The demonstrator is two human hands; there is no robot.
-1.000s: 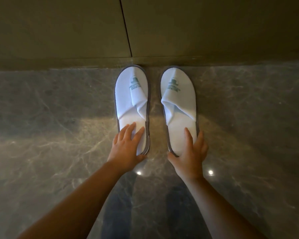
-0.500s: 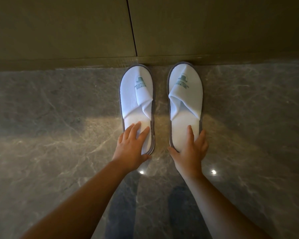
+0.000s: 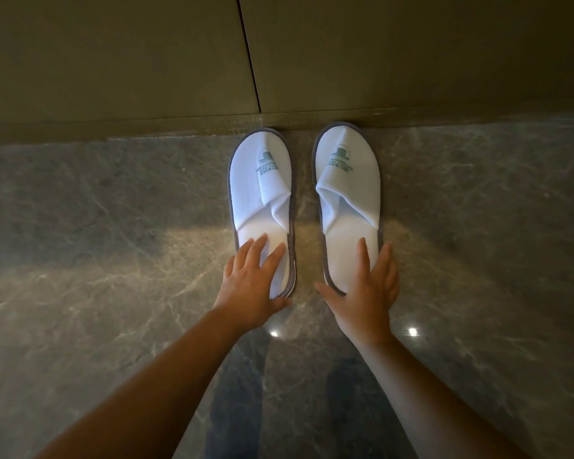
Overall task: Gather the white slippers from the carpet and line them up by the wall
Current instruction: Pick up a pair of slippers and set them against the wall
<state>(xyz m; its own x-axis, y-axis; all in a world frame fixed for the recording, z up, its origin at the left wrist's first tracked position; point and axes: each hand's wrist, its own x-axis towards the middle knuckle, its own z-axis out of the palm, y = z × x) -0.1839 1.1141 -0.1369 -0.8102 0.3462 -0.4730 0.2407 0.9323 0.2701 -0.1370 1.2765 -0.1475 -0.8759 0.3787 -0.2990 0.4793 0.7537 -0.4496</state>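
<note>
Two white slippers with grey edging and a green logo lie side by side on the marble floor, toes against the wall's base. The left slipper [image 3: 262, 197] has its upper creased toward its right side. The right slipper [image 3: 347, 190] lies straight, parallel to it. My left hand [image 3: 251, 286] rests flat on the left slipper's heel, fingers spread on the insole and thumb curled round the heel end. My right hand [image 3: 367, 293] covers the right slipper's heel, thumb on its left edge and fingers along the right.
A dull olive panelled wall [image 3: 146, 61] with a vertical seam runs across the top, and a low skirting [image 3: 146, 129] meets the floor. Glossy grey-brown marble floor [image 3: 96, 276] extends on both sides, with small light reflections near my wrists.
Both slippers have slid forward under my hands until their toes meet the skirting. The right slipper has turned from a slight slant to straight.
</note>
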